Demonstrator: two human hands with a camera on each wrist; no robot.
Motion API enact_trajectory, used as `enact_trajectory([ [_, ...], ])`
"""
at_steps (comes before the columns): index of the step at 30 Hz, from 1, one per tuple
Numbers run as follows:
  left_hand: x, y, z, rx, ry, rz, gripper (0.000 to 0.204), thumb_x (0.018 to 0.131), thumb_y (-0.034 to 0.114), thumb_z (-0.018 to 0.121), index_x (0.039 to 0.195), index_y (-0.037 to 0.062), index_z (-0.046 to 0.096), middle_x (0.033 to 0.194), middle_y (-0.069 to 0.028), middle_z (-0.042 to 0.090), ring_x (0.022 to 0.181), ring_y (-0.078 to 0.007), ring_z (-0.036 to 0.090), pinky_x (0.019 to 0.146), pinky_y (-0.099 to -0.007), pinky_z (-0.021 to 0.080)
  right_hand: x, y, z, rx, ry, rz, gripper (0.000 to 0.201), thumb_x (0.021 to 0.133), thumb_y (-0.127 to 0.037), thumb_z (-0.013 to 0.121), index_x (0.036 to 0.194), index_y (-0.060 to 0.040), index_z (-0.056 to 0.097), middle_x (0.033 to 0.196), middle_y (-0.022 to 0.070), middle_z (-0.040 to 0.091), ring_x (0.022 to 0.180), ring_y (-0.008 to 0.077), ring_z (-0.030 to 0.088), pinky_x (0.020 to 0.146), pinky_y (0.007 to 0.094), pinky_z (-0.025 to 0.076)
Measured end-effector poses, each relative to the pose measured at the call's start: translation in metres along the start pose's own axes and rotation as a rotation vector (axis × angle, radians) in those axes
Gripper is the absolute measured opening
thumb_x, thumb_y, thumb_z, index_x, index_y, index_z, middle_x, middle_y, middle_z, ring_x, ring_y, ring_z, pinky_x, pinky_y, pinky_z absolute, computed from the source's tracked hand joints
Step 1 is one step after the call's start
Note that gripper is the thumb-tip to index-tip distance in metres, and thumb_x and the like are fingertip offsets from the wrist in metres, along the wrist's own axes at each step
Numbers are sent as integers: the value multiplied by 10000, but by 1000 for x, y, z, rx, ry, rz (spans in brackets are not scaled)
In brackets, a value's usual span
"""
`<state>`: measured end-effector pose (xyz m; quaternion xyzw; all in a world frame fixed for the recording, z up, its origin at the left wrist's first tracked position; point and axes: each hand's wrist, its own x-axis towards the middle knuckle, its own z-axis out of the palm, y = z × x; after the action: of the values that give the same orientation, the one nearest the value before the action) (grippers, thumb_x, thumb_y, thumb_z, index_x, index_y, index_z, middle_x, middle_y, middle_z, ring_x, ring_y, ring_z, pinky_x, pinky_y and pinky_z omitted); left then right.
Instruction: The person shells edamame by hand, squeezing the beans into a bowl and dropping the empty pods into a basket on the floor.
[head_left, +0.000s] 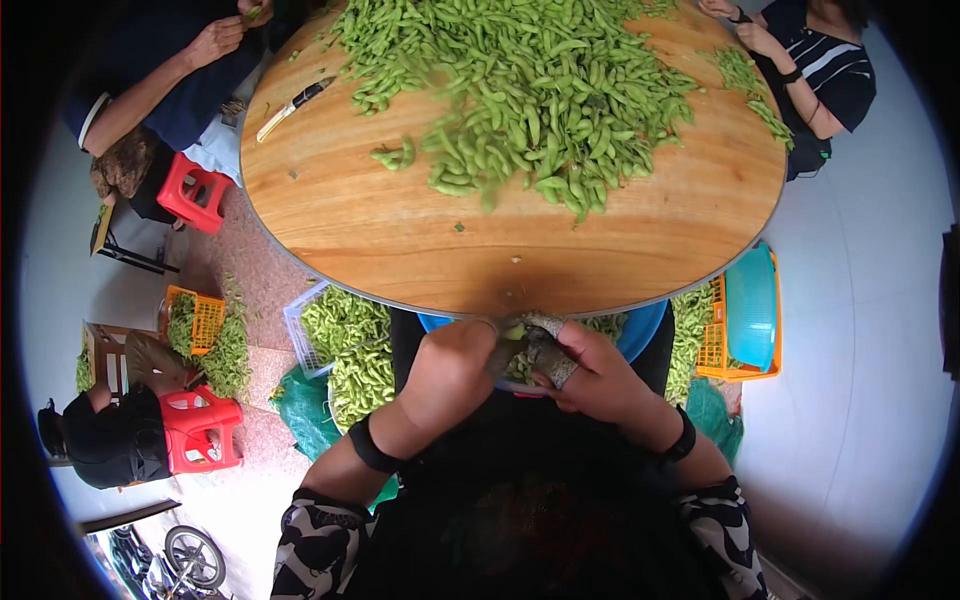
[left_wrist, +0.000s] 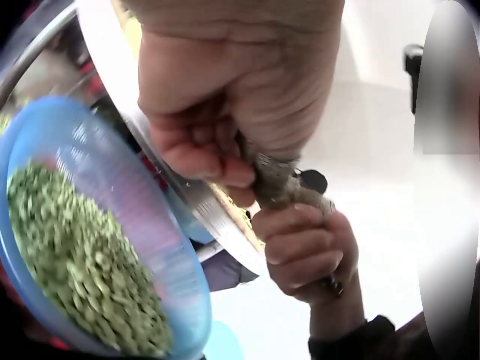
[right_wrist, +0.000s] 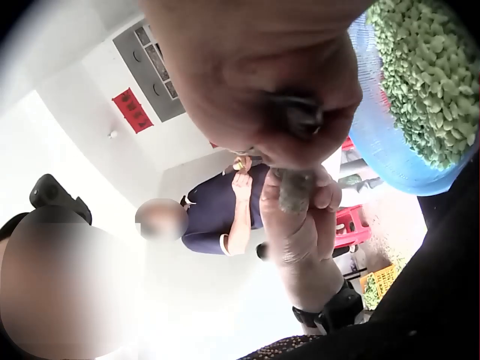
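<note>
My left hand (head_left: 450,365) and right hand (head_left: 600,370) meet just below the table's near edge. Between their fingertips they pinch a green soybean pod (head_left: 515,331), mostly hidden by the fingers. Worn grey covers (head_left: 552,362) sheathe some fingertips; one cover (right_wrist: 294,191) shows on the left hand in the right wrist view. A small dark shiny thing (right_wrist: 301,116) lies within the right hand's curled fingers; I cannot tell what it is. Beneath the hands, a blue basket (left_wrist: 196,300) holds many shelled green beans (left_wrist: 90,270).
A heap of soybean pods (head_left: 540,100) covers the far part of the round wooden table (head_left: 380,230), with a knife (head_left: 295,108) at left. Pod-filled crates (head_left: 305,325) flank my legs; an orange crate (head_left: 712,345) stands right. Other people sit around, some on red stools (head_left: 200,430).
</note>
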<state>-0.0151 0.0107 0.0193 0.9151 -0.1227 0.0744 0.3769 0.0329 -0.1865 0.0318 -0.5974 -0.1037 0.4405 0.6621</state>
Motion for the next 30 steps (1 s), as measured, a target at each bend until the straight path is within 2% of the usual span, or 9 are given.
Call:
enact_trajectory([
  [2,0,3,0,273,56,101,93,855,14,611,944,4,637,762,-184,618,619,-220,608,597,-313,501,-2,-3,1,-139,57,-105,256,957,-143,485,1196,-68,534,706,-31,516,533,45,436,474,203,352],
  [8,5,8,-13,-1170,-277,-679,94,869,-43,528,917,-10,601,815,-169,622,697,-267,614,654,-332,498,-11,2,-8,5,31,-113,381,870,-19,601,1244,-71,553,723,-37,571,540,57,488,484,228,399],
  [9,2,6,-7,-927,-253,-514,80,865,-36,523,905,-13,589,807,-176,615,702,-290,609,649,-347,495,-6,12,-11,2,33,-114,381,870,-19,601,1244,-71,553,723,-37,571,540,57,488,484,228,399],
  [11,-3,5,3,-683,-230,-347,67,862,-28,519,893,-16,578,799,-184,608,706,-314,604,644,-363,491,7,36,-19,-601,413,-634,325,844,-41,641,1164,-46,584,752,38,622,604,161,583,551,300,470],
  [13,-4,8,9,-407,-167,-102,72,907,29,532,859,11,582,704,-66,590,632,-150,557,578,-285,448,6,32,-18,-747,421,-565,314,801,-33,661,1109,-35,596,804,92,635,681,228,618,604,328,496],
  [14,-3,8,10,-409,-168,-99,72,907,29,532,859,11,582,704,-66,590,632,-150,557,578,-285,448,5,29,-17,-890,421,-492,303,758,-25,680,1053,-25,609,856,145,648,758,295,652,657,357,521],
  [16,-1,7,10,-337,-202,-131,88,745,-42,550,825,-7,542,809,-228,590,773,-442,585,663,-426,501,2,23,-8,-992,451,-503,302,711,-19,681,1006,-21,614,893,169,641,796,330,645,673,371,527],
  [24,-28,-8,-22,38,51,-138,118,736,-18,579,850,-9,552,784,-212,583,762,-413,597,667,-473,497,10,-11,-14,-1171,553,-706,280,679,-25,662,957,-18,625,925,171,621,816,384,620,702,434,520],
  [30,-86,-46,-58,353,77,-428,245,759,75,676,983,-5,617,827,-198,618,752,-393,613,674,-457,509,91,-55,-58,-1335,801,-698,244,769,-137,696,980,-44,619,932,159,601,769,338,631,647,432,526],
])
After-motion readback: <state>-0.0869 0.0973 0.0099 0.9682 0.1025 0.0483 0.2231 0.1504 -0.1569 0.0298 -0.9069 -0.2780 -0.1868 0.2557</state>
